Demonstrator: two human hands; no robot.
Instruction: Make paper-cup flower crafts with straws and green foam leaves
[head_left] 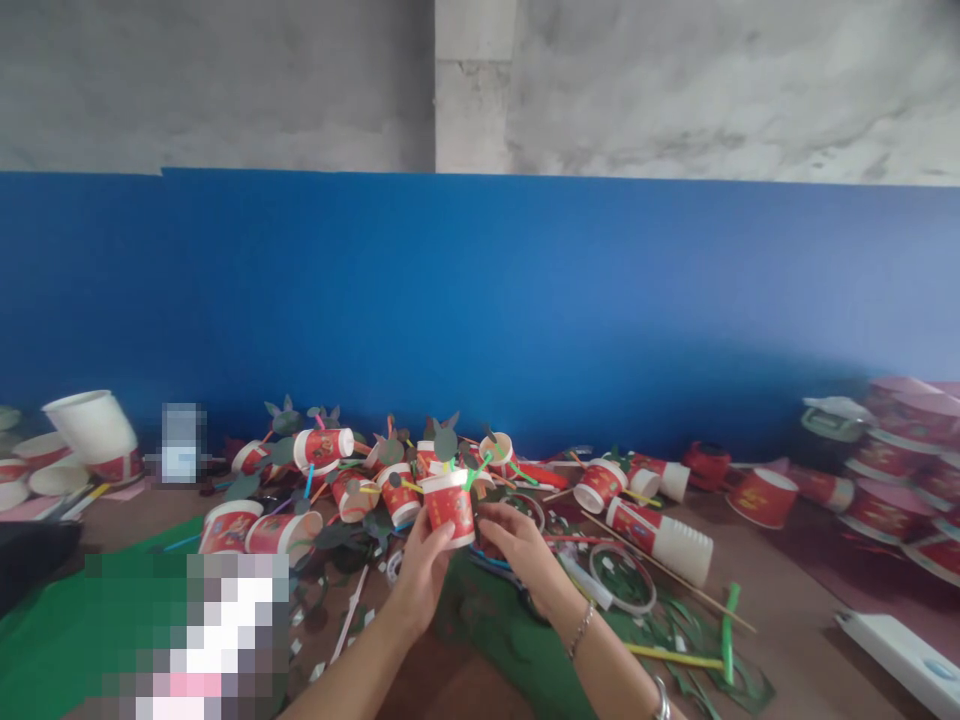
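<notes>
A red paper cup with a white rim is held in my left hand, thumb across its front and fingers behind it. A bright green straw sticks out at its right side, near the rim. My right hand is just right of the cup, its fingers curled and drawn together; whatever they may hold is hidden. Behind the cup stands a dark green paper cut-out with pointed tips. More red cups, such as one lying on its side, crowd around with coloured straws and dark paper discs.
A stack of nested cups lies to the right, beside a roll of clear tape and a thin stick. Green paper scraps litter the brown table. Red cups are piled at far right. A blue panel stands behind.
</notes>
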